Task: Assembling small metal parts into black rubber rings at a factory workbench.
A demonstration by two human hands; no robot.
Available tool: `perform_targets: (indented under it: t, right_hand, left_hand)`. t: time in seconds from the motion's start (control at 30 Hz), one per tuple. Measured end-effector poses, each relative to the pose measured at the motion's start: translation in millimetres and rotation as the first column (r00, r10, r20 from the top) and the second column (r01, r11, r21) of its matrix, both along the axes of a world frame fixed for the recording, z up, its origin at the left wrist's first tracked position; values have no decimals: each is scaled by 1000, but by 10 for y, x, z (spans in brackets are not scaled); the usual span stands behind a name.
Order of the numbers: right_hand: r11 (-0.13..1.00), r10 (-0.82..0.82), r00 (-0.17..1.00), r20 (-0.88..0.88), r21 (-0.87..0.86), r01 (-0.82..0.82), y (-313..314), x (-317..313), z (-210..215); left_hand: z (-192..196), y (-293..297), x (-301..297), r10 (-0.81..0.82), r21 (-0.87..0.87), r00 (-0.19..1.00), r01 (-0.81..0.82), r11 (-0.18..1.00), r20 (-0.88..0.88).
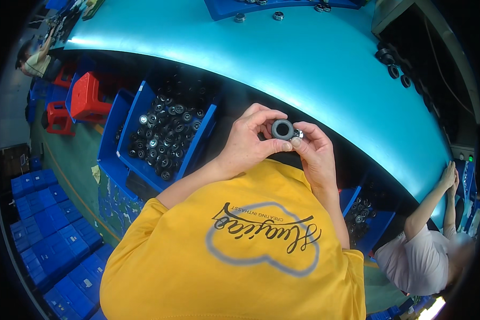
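Head view: both hands' fingers [279, 144] pinch dark ring [282, 129] beside blue bin [138, 106].

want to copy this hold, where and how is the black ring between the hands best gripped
Grip the black ring by its outer rim, pinching from opposite sides. It stands with its flat face and centre hole toward the camera, so the rim is the part that is free. The left hand comes in from the left, thumb below and fingers above; the right hand closes in from the right.
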State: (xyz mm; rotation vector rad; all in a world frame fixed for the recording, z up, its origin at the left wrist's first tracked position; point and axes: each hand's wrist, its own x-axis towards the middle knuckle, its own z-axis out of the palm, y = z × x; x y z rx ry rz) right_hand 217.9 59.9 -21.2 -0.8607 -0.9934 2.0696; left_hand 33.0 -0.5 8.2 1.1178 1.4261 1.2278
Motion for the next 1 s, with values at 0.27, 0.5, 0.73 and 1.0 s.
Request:
perform_targets:
  t: [0.27, 0.5, 0.73, 1.0]
  right_hand:
    - [1000, -13, 1000, 5, 12, 13, -5, 16, -16]
    - [1000, -10, 1000, 3, 3, 10, -6, 12, 12]
    - [1000, -9, 1000, 1, 2, 9, -9, 1, 30]
    - [987, -152, 987, -53, 43, 155, -10, -1, 45]
  left_hand:
    - [4, -5, 23, -5, 24, 997, 7, 1000, -77]
    - [-13, -2, 31, 6, 68, 990, 4, 998, -142]
    - [16, -6, 24, -3, 67, 990, 12, 998, -144]
    - [-217, 7, -77, -71, -58, 589, 198, 979, 805]
